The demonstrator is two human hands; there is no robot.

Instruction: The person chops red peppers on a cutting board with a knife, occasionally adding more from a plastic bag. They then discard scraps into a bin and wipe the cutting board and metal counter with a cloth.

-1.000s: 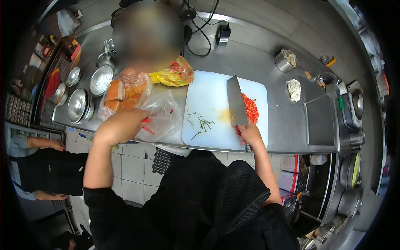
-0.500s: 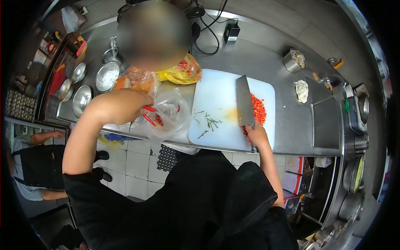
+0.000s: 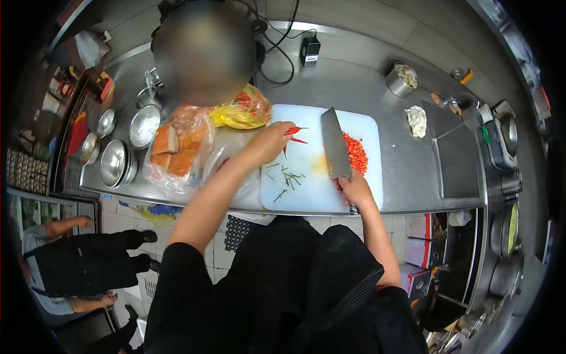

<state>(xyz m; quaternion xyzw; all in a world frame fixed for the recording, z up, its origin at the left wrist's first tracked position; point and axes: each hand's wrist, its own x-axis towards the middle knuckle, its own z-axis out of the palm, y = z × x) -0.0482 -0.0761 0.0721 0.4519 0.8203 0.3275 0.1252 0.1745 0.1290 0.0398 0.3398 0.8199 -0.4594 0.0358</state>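
The white cutting board (image 3: 306,189) has open room in its middle and near edge. The cleaver (image 3: 334,144) and the chopped red pile (image 3: 355,152) block its right side, plastic bags (image 3: 194,147) crowd the left

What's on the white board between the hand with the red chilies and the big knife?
In the head view, mostly bare cutting board. The left hand holds red chilies near the cleaver. Green stems lie lower down.
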